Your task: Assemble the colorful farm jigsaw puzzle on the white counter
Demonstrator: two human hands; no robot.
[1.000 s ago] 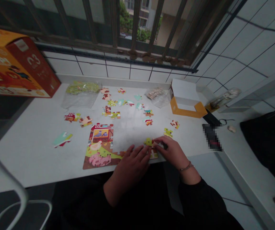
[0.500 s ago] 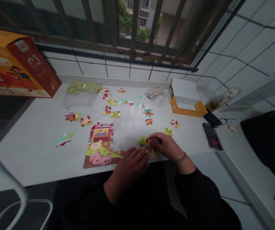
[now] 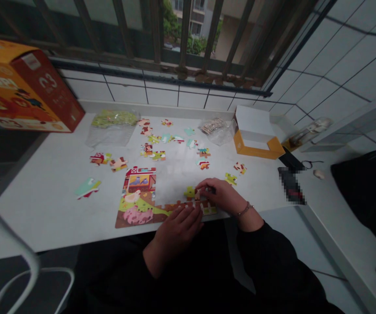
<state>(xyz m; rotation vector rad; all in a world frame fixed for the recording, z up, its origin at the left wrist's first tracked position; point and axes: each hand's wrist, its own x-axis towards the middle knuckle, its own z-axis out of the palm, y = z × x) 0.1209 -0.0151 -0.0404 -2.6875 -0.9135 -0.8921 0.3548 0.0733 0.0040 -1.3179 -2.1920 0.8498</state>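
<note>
In the head view, a joined barn section (image 3: 138, 196) of a puzzle is seen lying flat at the near edge of a white table (image 3: 50, 218), and a fenced bottom strip (image 3: 209, 208) is extended from its lower corner to the right. The left hand (image 3: 176, 229) is laid palm down over that strip, to the right of the joined barn section, with its fingers stretched out and nothing seen to be gripped by them. By the right hand (image 3: 223, 196), farther to the right of the section, a green-and-brown piece (image 3: 189, 192) is pinched at one end between nearly closed fingertips (the thumb's contact is partly hidden). That piece is held to the right of the section, at the far side of the strip; whether the two are touching cannot be told. Loose pieces (image 3: 158, 155) are scattered beyond the section, and a teal-and-red piece (image 3: 88, 188) is found to its left. Well beyond it, a clear bag (image 3: 114, 120) is seen slightly to the left, and an opened yellow box (image 3: 258, 148) is seen to the right
</note>
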